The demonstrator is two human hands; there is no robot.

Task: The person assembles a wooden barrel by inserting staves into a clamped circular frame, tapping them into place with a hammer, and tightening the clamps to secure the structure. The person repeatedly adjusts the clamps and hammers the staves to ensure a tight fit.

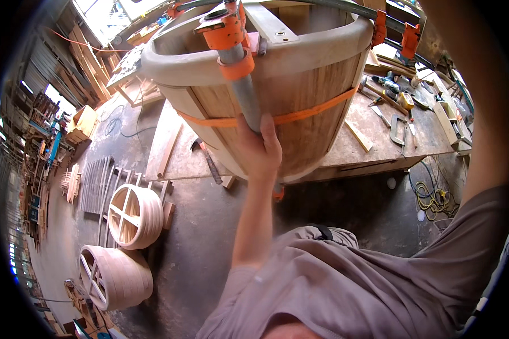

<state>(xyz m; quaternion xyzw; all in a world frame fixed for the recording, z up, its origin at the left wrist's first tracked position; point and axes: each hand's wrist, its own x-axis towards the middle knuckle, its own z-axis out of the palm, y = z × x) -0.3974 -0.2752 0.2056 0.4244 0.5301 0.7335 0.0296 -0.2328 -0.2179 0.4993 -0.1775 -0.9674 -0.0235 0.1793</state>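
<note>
A large wooden tub (209,104) with a thick rounded rim fills the upper middle of the view. An orange strap (316,109) runs around its wall. At the front, a pipe clamp (245,93) with orange jaws and a grey pipe sits against the rim and slants down across the wall. My left hand (258,150) is closed around the lower end of that pipe, thumb on its right side, the other fingers partly hidden. My right arm reaches up along the right edge, and its hand is out of view. A wooden board with a metal-ringed hole (271,27) spans the tub's top.
The tub stands on a workbench (393,124). A hammer (208,161) lies at its front edge; a C-clamp (398,131) and several tools lie to the right. Two round wooden pieces (144,217) stand on the floor at left. A yellow cable (432,198) lies coiled below right.
</note>
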